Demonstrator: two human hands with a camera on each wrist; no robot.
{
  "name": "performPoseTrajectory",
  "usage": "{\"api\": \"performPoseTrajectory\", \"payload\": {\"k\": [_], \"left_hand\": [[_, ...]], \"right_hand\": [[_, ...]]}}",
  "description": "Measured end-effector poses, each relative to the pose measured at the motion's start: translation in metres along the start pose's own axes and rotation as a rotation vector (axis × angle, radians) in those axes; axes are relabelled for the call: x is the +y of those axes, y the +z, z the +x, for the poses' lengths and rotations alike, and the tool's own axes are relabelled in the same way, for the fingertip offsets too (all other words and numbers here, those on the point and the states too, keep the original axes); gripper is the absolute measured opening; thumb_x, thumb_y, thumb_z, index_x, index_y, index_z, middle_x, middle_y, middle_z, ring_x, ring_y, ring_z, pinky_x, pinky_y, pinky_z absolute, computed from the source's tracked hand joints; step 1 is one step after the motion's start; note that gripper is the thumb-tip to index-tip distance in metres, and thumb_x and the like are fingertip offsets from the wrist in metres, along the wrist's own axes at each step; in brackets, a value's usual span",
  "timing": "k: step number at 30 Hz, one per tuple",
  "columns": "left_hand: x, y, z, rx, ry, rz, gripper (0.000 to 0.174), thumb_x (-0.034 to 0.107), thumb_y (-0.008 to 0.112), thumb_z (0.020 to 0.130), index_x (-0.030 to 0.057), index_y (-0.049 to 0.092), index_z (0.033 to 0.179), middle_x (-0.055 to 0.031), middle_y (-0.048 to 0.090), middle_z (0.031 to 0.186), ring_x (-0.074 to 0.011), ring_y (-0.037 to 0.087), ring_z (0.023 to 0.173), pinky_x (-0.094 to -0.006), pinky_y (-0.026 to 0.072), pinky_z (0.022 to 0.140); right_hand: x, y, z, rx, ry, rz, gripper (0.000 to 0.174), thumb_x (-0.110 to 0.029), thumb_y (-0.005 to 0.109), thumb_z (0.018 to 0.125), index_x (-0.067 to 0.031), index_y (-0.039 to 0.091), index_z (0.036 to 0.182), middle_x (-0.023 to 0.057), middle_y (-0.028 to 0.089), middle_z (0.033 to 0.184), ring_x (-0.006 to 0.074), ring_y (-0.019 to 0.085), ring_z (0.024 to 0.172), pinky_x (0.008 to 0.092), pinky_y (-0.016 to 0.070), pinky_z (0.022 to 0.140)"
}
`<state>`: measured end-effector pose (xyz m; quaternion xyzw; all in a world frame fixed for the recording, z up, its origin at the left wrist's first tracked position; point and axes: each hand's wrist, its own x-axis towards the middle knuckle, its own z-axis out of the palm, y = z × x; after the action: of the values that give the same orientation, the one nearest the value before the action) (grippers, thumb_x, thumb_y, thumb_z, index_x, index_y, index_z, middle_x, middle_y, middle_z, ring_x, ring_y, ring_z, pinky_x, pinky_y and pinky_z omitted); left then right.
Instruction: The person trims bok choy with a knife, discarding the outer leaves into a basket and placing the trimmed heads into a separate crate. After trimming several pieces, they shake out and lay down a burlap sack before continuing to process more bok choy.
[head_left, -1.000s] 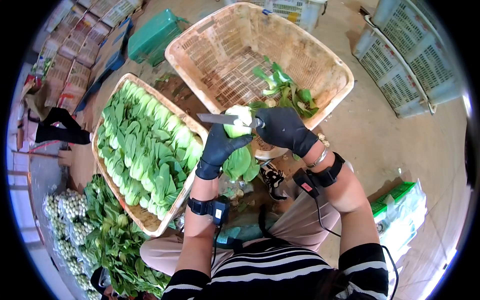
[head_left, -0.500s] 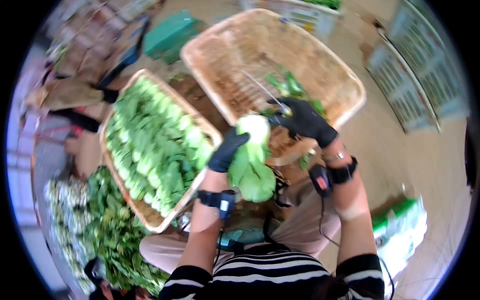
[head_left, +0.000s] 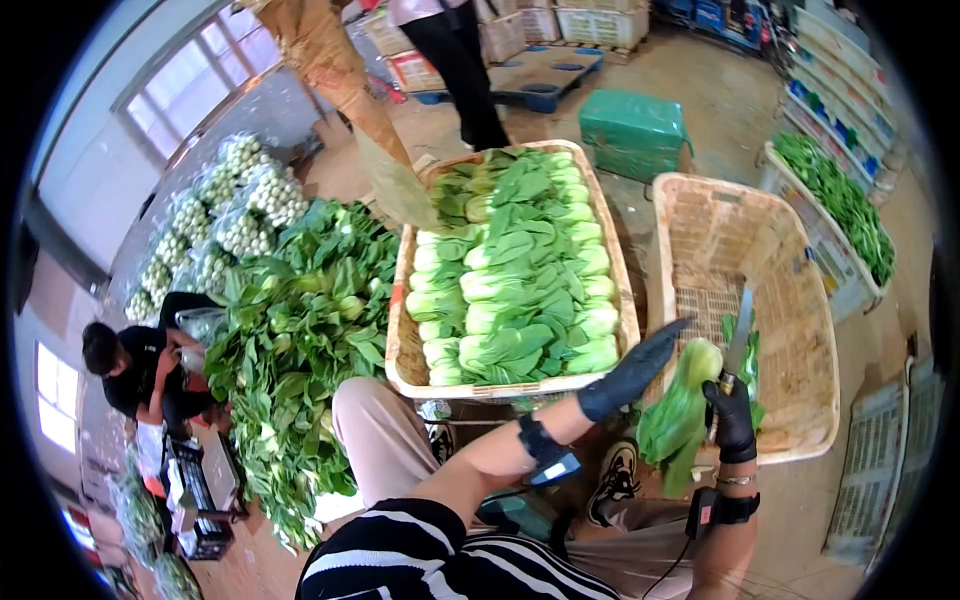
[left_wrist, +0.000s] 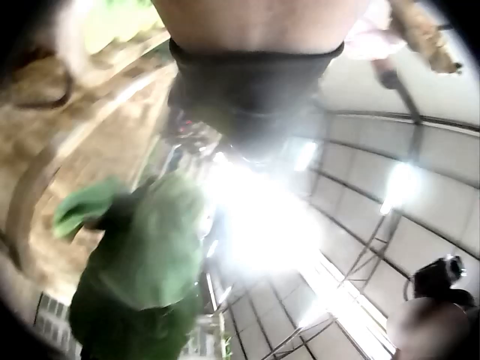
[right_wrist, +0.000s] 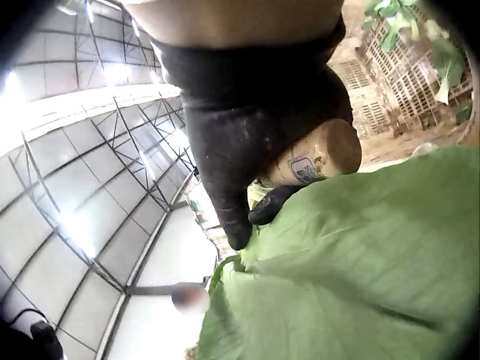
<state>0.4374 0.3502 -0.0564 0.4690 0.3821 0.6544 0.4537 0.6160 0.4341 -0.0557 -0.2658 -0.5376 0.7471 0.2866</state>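
Observation:
My right hand (head_left: 733, 418), in a black glove, grips a knife (head_left: 741, 335) with its blade pointing up. The same hand holds a leafy head of bok choy (head_left: 683, 405), leaves hanging downward. In the right wrist view the round, light brown end of the knife handle (right_wrist: 334, 152) pokes out of the fist above a large green leaf (right_wrist: 352, 247). My left hand (head_left: 638, 372), also gloved, reaches out with straight fingers left of the bok choy, holding nothing. A crate of bok choy (head_left: 398, 345), packed in neat rows, lies just beyond that wrist.
A large tan basket (head_left: 820, 440) with some loose leaves stands at the right. Leafy greens (head_left: 300, 350) lie heaped at left, beside bagged pale vegetables (head_left: 245, 225). A green wrapped box (head_left: 635, 130) sits behind. People are at the back and far left.
My view has swung left. The left hand has let go of the bok choy, which is now in the right hand with the knife. Earlier the knife blade was at its white base.

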Motion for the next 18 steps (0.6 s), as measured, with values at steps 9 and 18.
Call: {"api": "performPoseTrajectory", "payload": {"k": [9, 18], "left_hand": [[0.285, -0.225, -0.057, 1.509, 0.740, 1.681, 0.112, 0.041, 0.077, 0.058, -0.0160, 0.011, 0.128, -0.0329, 0.018, 0.133, -0.0385, 0.020, 0.125, -0.0386, 0.0156, 0.104], [0.525, -0.451, -0.151, 0.464, 0.465, 2.718, 0.051, 0.025, 0.047, 0.084, 0.0048, 0.034, 0.129, -0.0164, 0.028, 0.136, -0.0261, 0.022, 0.128, -0.0345, 0.0171, 0.105]], "right_hand": [[-0.026, 0.024, 0.007, 0.009, -0.063, -0.077, 0.034, -0.013, 0.064, 0.077, -0.0010, 0.051, 0.106, 0.0019, 0.058, 0.090, 0.0102, 0.054, 0.077, 0.0242, 0.0436, 0.069], [-0.029, 0.097, 0.036, -0.126, -0.068, 0.016, 0.021, -0.016, 0.060, 0.077, -0.0020, 0.057, 0.093, -0.0013, 0.057, 0.076, 0.0071, 0.053, 0.066, 0.0211, 0.0413, 0.059]]}}
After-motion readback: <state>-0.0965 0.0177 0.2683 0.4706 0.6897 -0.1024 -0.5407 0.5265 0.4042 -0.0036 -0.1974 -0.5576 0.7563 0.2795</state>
